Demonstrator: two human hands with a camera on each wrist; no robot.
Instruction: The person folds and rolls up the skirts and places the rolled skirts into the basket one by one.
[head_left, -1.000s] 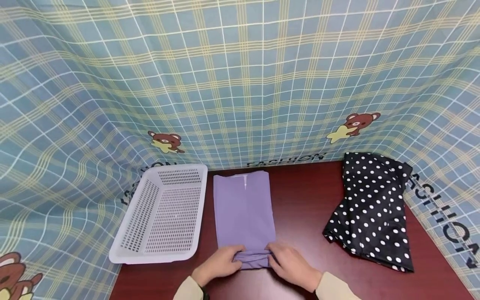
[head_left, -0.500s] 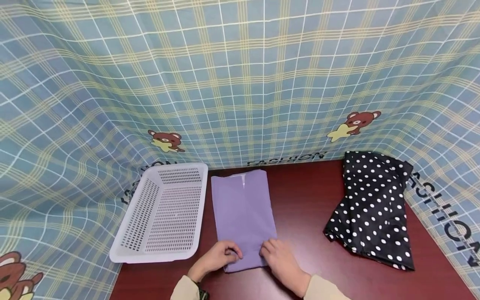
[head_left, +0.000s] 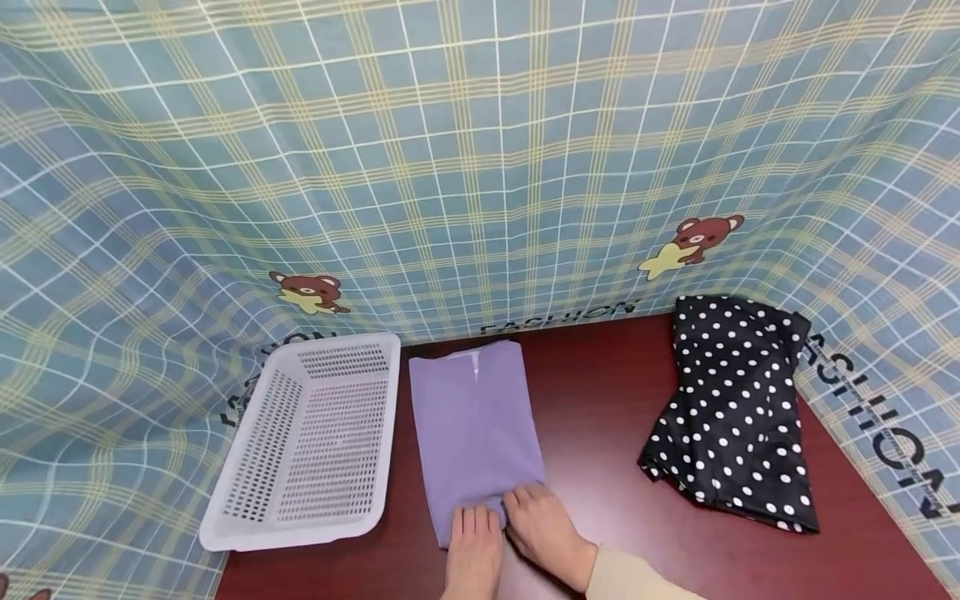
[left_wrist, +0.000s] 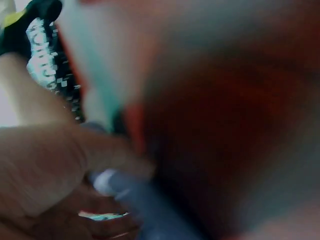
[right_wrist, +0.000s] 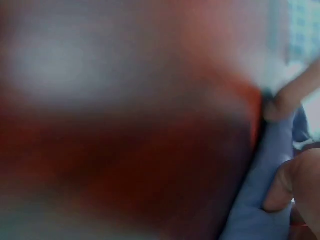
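Both hands sit at the near end of the folded purple garment [head_left: 476,425], which lies flat on the dark red worktop [head_left: 600,400]. The left hand [head_left: 474,557] lies flat on the cloth, fingers straight and together. The right hand [head_left: 542,533], just beside it and touching, has its fingertips bent onto the garment's near edge, where the fabric puckers. Left of the left hand stands a white perforated basket [head_left: 247,525]. Well off to the right of the right hand lies a black polka-dot garment [head_left: 738,408].
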